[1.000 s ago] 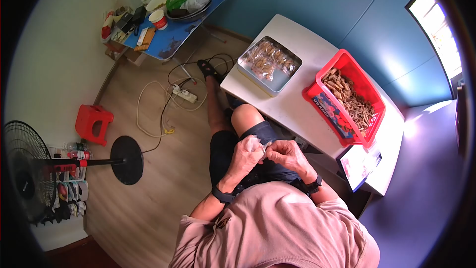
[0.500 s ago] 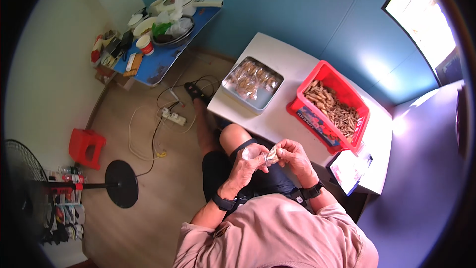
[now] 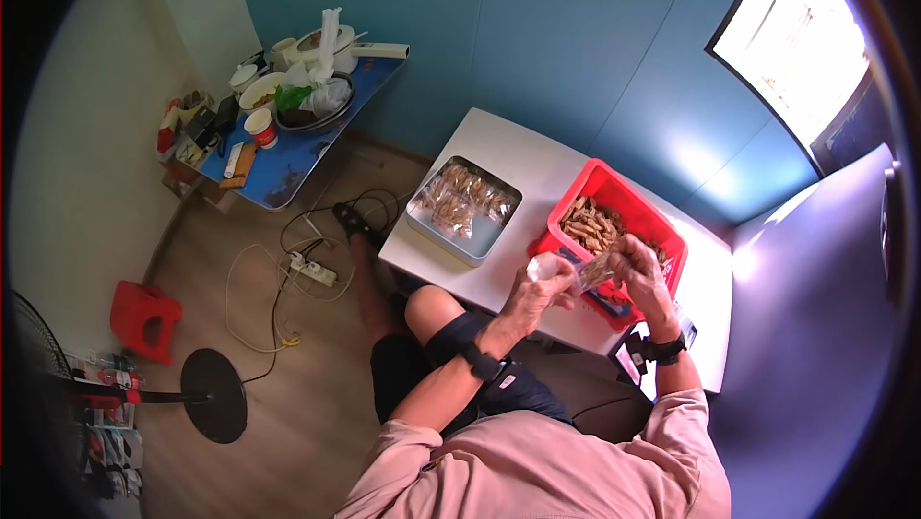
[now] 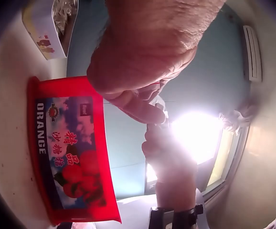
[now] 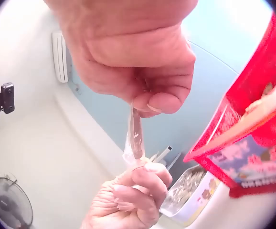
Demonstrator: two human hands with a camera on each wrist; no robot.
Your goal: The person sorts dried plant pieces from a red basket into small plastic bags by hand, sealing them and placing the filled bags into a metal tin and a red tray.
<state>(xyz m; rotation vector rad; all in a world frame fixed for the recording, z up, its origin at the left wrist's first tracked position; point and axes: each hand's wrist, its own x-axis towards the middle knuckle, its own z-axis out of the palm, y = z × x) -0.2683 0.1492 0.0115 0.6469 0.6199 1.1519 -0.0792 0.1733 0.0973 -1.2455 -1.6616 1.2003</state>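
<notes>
Between the hands, in front of the red basket, is a small clear plastic bag (image 3: pixel 596 272) with brown dried pieces inside. My left hand (image 3: pixel 533 308) pinches one end of this bag (image 5: pixel 136 136), and a whitish, translucent patch shows by its thumb. The other end is pinched by my right hand (image 3: pixel 645 279), thumb against fingers. Behind them the red basket (image 3: pixel 549 233) holds a heap of brown dried pieces (image 3: pixel 590 224). To its left, a metal tin (image 3: pixel 477 256) contains several filled clear bags (image 3: pixel 460 195). Bright window light washes out the right hand in the left wrist view.
Basket and tin stand on a white table (image 3: pixel 499 135). A flat panel partly hidden by the right wrist lies at the table's near right edge. Cables and a power strip (image 3: pixel 313 270), a red stool (image 3: pixel 144 322) and a fan base (image 3: pixel 214 394) are on the floor at left.
Both hands have moved from over the lap up and right to the basket, with the bag between them. The bag is now stretched out lengthwise and its contents show. The head view has shifted.
</notes>
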